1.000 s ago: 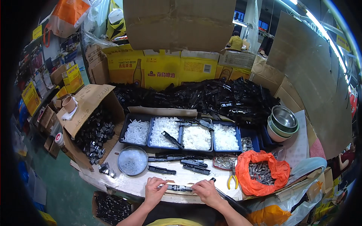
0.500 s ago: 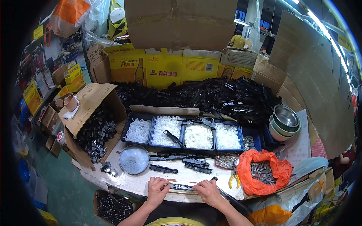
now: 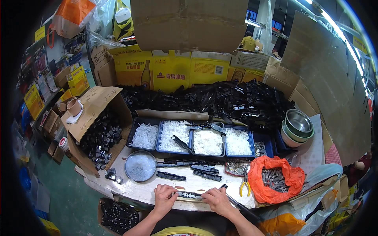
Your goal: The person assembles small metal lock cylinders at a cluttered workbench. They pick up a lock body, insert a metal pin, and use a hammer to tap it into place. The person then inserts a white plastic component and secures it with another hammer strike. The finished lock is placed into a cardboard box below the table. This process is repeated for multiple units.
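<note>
My left hand (image 3: 164, 198) and my right hand (image 3: 217, 200) are over the front edge of the white worktable (image 3: 134, 191). Between them lies a slim black plastic assembly (image 3: 189, 194) with pale and metal parts showing along its middle. Fingers of each hand are closed on one end of it. A black rod-shaped tool (image 3: 240, 206) slants down beside my right hand; its kind I cannot make out. Just beyond my hands several similar black assemblies (image 3: 171, 176) lie on the table. Yellow-handled pliers (image 3: 244, 188) rest to the right.
Blue trays (image 3: 156, 137) hold small white parts. Behind them black assemblies (image 3: 220, 98) are heaped. At left stand a round metal dish (image 3: 126, 167) and a cardboard box (image 3: 96, 104) of dark blocks. At right are an orange bag (image 3: 256, 177) of metal pieces and stacked bowls (image 3: 298, 121).
</note>
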`<state>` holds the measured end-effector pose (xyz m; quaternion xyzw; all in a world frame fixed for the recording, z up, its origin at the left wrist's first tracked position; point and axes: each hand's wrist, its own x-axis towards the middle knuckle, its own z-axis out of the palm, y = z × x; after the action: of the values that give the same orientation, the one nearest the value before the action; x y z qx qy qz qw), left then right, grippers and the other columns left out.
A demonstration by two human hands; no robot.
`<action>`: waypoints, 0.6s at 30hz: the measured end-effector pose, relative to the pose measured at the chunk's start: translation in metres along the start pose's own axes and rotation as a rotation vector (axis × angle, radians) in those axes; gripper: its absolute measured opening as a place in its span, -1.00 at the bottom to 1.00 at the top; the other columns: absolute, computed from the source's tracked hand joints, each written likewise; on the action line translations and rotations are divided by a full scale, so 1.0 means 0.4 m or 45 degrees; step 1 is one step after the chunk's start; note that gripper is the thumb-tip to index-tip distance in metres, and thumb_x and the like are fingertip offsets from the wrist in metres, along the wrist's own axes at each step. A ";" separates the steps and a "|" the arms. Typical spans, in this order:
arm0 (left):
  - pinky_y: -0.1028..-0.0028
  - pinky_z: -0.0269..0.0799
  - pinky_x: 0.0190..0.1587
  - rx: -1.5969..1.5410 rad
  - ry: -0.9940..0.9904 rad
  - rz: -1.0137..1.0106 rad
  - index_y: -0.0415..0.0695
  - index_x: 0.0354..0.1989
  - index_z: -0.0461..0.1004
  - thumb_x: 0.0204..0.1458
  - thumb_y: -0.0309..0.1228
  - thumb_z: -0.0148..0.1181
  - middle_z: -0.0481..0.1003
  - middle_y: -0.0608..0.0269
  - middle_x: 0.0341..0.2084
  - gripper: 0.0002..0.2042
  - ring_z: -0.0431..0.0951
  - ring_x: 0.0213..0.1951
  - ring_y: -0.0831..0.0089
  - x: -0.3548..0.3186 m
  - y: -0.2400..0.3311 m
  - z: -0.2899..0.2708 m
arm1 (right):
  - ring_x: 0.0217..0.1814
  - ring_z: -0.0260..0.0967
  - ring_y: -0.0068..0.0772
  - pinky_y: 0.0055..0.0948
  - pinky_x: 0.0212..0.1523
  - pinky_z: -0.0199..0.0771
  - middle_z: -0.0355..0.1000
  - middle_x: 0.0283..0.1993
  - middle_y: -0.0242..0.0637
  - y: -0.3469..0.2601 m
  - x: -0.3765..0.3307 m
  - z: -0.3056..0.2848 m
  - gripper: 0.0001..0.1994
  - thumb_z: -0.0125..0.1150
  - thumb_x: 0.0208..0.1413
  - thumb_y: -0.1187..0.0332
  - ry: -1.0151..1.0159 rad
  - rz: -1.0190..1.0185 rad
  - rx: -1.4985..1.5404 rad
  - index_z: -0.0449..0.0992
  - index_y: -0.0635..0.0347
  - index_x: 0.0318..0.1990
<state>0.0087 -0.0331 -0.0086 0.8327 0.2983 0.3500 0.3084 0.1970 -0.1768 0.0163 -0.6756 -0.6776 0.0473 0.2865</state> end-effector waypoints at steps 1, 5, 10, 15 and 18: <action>0.40 0.07 -0.23 -0.001 -0.001 0.001 -0.08 -0.50 0.53 -0.28 -0.47 0.27 0.44 0.38 -0.49 -0.90 0.30 -0.32 0.39 0.000 0.000 0.000 | -0.27 0.28 -0.48 -0.40 -0.29 0.00 0.36 -0.36 -0.45 0.000 0.000 0.000 -0.80 0.19 -0.14 0.45 0.003 -0.002 0.000 0.47 0.08 -0.28; 0.40 0.06 -0.23 0.000 -0.008 0.001 -0.08 -0.50 0.53 -0.28 -0.47 0.27 0.43 0.38 -0.49 -0.90 0.30 -0.32 0.39 -0.001 0.005 -0.003 | -0.27 0.28 -0.48 -0.40 -0.29 0.00 0.36 -0.36 -0.45 -0.002 0.000 -0.002 -0.80 0.20 -0.14 0.45 0.010 -0.006 -0.009 0.47 0.08 -0.28; 0.39 0.07 -0.23 0.014 -0.017 0.008 -0.09 -0.50 0.53 -0.28 -0.47 0.27 0.43 0.37 -0.49 -0.89 0.30 -0.32 0.39 -0.001 0.009 -0.008 | -0.27 0.28 -0.47 -0.40 -0.28 0.00 0.35 -0.36 -0.45 -0.002 -0.001 -0.005 -0.80 0.20 -0.14 0.44 -0.011 -0.005 -0.029 0.47 0.08 -0.27; 0.39 0.06 -0.23 0.008 -0.022 0.011 -0.09 -0.49 0.53 -0.28 -0.46 0.27 0.43 0.37 -0.49 -0.89 0.30 -0.32 0.38 -0.001 0.011 -0.008 | -0.27 0.28 -0.45 -0.39 -0.28 0.00 0.35 -0.36 -0.44 -0.002 -0.001 -0.013 -0.79 0.21 -0.14 0.44 -0.011 0.001 -0.013 0.47 0.09 -0.27; 0.39 0.06 -0.24 0.011 0.000 0.033 -0.07 -0.49 0.53 -0.28 -0.46 0.27 0.43 0.37 -0.49 -0.88 0.30 -0.32 0.38 0.001 0.008 -0.004 | -0.24 0.28 -0.46 -0.38 -0.25 0.00 0.38 -0.33 -0.43 0.000 -0.003 -0.021 -0.77 0.23 -0.15 0.44 -0.046 0.033 -0.030 0.48 0.08 -0.25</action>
<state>0.0085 -0.0341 -0.0052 0.8378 0.2892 0.3526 0.3001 0.2006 -0.1807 0.0229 -0.6867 -0.6744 0.0553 0.2658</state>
